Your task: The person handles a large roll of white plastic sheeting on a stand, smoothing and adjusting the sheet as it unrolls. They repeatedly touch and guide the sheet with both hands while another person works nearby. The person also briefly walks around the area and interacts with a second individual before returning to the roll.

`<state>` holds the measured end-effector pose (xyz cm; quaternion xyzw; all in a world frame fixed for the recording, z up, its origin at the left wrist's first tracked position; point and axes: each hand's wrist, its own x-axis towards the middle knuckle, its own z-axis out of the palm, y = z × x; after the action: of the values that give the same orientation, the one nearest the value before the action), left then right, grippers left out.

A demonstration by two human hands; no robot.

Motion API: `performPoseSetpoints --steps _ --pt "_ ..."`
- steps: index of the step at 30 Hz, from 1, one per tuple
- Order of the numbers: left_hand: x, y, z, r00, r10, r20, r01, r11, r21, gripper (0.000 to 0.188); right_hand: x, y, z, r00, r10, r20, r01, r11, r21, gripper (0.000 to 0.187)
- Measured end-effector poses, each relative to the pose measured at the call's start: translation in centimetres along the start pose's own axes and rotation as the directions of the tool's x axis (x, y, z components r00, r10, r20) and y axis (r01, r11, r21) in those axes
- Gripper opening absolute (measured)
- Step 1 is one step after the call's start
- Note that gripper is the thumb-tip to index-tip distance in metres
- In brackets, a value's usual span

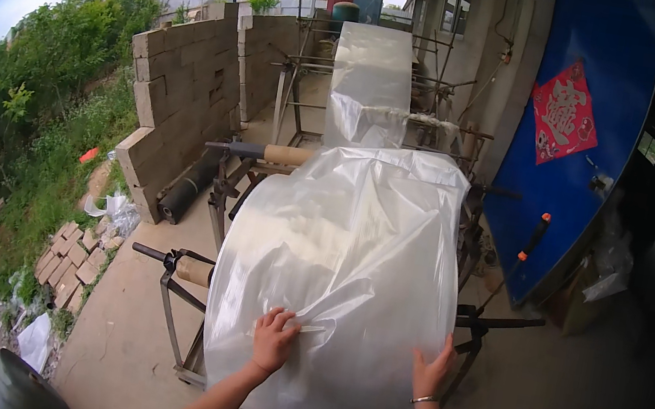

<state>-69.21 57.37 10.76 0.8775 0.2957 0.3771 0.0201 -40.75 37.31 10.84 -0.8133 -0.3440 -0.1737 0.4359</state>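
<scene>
A large roll of clear plastic film (350, 382) fills the middle in front of me, with a loose, wrinkled sheet over its top. My left hand (272, 341) is on the roll's left half, fingers curled in at a crease where the film bunches. At the right end of the roll rests my right hand (430, 373), thumb and fingers apart against the film's edge. A bracelet circles that wrist. The roll sits on a dark metal bar (507, 323) that sticks out at both sides, with a cardboard core (193, 270) showing on the left.
Beyond, another film sheet (375, 61) hangs over a metal rack. A blue door (561, 209) with a red diamond poster stands right, beside an orange-and-black handled rod (534, 237). Left are a block wall (187, 86), a dark roll (190, 188) and stacked bricks (67, 261).
</scene>
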Motion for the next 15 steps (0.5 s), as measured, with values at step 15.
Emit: performPoseSetpoints --steps 15 --pt "25.1 -0.4 -6.7 0.925 -0.069 -0.374 0.117 0.987 0.106 0.027 -1.6 2.7 -1.7 0.786 0.177 0.592 -0.558 0.615 0.557 0.059"
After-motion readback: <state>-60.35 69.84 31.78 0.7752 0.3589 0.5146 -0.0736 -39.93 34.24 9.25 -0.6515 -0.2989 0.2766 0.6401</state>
